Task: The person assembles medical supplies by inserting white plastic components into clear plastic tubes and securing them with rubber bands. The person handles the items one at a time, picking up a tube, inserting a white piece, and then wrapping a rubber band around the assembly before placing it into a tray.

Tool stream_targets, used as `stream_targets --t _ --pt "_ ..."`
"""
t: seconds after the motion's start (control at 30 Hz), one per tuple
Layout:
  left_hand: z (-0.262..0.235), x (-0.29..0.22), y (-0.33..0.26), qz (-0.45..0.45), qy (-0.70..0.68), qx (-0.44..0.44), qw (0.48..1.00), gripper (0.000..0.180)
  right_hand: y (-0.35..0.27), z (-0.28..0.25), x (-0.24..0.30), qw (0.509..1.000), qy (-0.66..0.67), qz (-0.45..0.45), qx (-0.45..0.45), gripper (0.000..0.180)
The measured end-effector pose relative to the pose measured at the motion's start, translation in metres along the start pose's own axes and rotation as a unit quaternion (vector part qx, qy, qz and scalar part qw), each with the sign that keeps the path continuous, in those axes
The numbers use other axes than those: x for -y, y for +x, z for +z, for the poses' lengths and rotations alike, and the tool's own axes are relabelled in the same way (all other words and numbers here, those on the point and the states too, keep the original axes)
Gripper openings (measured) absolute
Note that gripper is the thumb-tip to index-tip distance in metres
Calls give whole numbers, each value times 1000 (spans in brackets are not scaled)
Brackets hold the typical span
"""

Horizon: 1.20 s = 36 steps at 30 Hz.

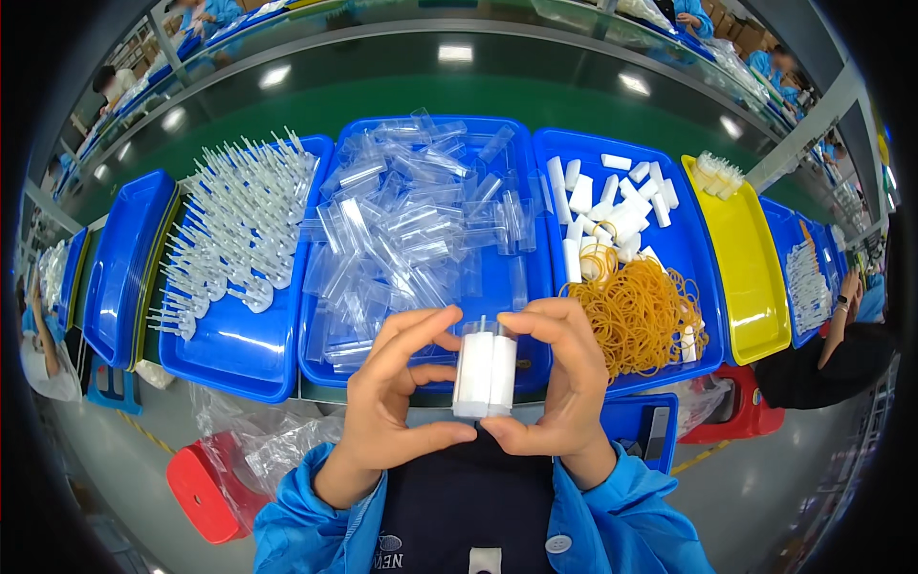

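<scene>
Between both hands, in front of my chest, stands a small upright bundle of white pieces (pixel 486 371) with what looks like clear plastic around it. My left hand (pixel 394 394) grips it from the left, thumb at the lower edge and fingers near the top. From the right, my right hand (pixel 564 378) holds it with the thumb low and the index finger at the top corner. Just beyond, a blue tray (pixel 521 330) holds a heap of clear plastic sleeves (pixel 382 230). Tan rubber bands (pixel 636 316) and white blocks (pixel 626 215) share the blue tray (pixel 564 143) at right.
At left, a blue tray (pixel 225 364) carries rows of pale thin-stemmed parts (pixel 239 210), beside stacked blue trays (pixel 124 277). A yellow tray (pixel 751 277) lies right. Red stools (pixel 206 493) and a blue bin (pixel 622 411) sit below the bench. A co-worker's arm (pixel 837 325) shows far right.
</scene>
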State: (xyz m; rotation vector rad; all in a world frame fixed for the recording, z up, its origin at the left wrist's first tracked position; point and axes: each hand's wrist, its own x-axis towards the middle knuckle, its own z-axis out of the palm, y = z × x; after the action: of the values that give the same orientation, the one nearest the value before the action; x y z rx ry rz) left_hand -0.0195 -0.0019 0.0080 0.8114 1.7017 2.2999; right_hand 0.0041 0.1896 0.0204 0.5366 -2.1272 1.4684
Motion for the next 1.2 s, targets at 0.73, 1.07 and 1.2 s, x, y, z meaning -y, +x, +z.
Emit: stream_targets --t 0.73,1.07,1.2 --pt "7 -7 -1 -58 -174 36 982 79 1 2 12 992 -118 -36 3 63" --pt "20 -1 2 -142 -260 -30 955 64 4 20 19 988 -150 -12 -33 63" --pt "23 -1 2 -185 -348 -44 918 63 -1 20 17 988 -152 -22 -29 65"
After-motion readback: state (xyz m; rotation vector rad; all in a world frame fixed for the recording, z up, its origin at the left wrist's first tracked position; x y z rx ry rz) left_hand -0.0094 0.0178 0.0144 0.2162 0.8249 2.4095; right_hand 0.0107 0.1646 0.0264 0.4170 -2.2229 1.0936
